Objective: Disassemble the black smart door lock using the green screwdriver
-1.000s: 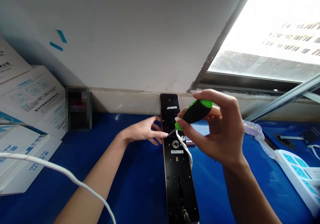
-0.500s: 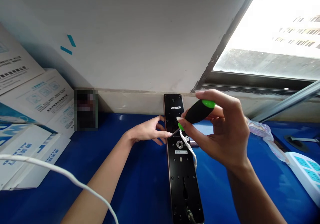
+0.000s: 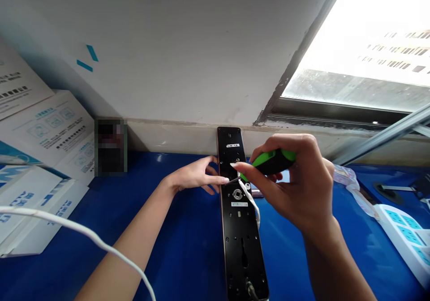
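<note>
A long black panel [image 3: 239, 225] with holes and small labels lies lengthwise on the blue table, its far end near the wall. My right hand [image 3: 292, 180] grips a green and black screwdriver [image 3: 272, 161], held low and slanted, its thin shaft pointing left over the panel. At the panel's left edge, my left hand [image 3: 201, 175] has its fingers apart, thumb tip on the panel beside the screwdriver's tip. The exact contact of the tip is too small to tell. A white cable [image 3: 250, 198] runs from the panel over its right edge.
White printed boxes [image 3: 63, 131] are stacked at the left. Another white cable [image 3: 94, 237] crosses the lower left. At the right lie a white power strip [image 3: 399, 234] and clear plastic wrapping [image 3: 352, 184]. A metal bar [image 3: 386, 133] slants before the window.
My right hand has tipped the screwdriver's handle down and to the right, so it lies flatter. My left hand stays at the panel's edge. The whole view has shifted slightly.
</note>
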### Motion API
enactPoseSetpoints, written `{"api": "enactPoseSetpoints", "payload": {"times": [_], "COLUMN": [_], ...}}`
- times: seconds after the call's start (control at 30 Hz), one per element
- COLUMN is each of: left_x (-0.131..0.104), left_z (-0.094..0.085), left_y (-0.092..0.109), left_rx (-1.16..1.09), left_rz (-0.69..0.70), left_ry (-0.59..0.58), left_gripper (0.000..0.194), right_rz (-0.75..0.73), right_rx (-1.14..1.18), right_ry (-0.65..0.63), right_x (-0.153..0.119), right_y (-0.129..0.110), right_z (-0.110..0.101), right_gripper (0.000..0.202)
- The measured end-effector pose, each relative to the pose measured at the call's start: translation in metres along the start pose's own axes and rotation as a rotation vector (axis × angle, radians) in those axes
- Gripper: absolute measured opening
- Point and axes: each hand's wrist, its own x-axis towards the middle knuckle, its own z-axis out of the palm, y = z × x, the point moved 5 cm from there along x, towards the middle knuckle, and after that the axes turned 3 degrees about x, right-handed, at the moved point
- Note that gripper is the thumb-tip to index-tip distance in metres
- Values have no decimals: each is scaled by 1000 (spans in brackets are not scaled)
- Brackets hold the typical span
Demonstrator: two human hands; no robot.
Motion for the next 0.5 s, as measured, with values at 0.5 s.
{"api": "enactPoseSetpoints", "payload": {"times": [0.5], "left_x": [0], "left_z": [-1], "left_y": [-2], "left_rx": [5], "left_rz": [-9], "left_ry": [-10], "left_gripper": [66], "right_rz": [-45], "right_rx": [-171], "right_ry": [-4], "right_x": [6], "right_y": [-11], "right_z": [-17], "right_gripper": [23]}}
